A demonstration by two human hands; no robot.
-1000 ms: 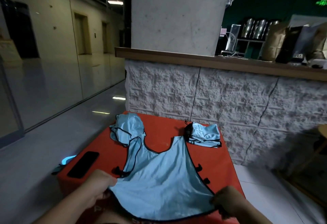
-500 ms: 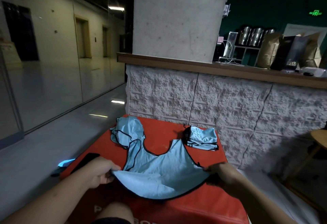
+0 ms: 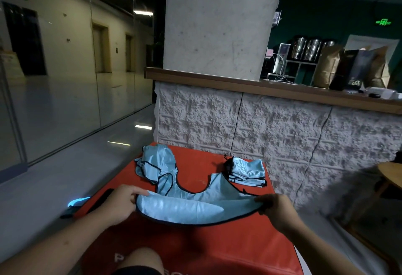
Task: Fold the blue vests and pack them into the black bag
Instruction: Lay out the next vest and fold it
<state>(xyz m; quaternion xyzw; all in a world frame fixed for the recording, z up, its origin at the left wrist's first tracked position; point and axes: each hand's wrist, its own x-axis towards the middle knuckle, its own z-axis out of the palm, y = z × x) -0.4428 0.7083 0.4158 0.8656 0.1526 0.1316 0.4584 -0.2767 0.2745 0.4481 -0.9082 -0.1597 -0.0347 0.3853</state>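
Note:
A light blue vest (image 3: 185, 206) with black trim lies on the red box (image 3: 217, 246), its bottom hem folded up toward the neckline. My left hand (image 3: 118, 204) pinches the hem's left corner and my right hand (image 3: 275, 207) pinches its right corner. A crumpled pile of blue vests (image 3: 153, 165) sits at the far left of the box. A neat stack of folded blue vests (image 3: 247, 171) sits at the far right, with something small and black (image 3: 228, 166) at its left edge. I cannot tell whether that is the bag.
A black phone (image 3: 102, 198) lies on the box's left edge, partly under my left hand. A white stone counter wall (image 3: 282, 135) stands just behind the box. A round wooden table (image 3: 391, 172) is at the right. My knee (image 3: 141, 259) shows at the bottom.
Both hands have carried the vest's bottom hem away from me toward the neckline, folding the vest over itself. The camera has tilted upward.

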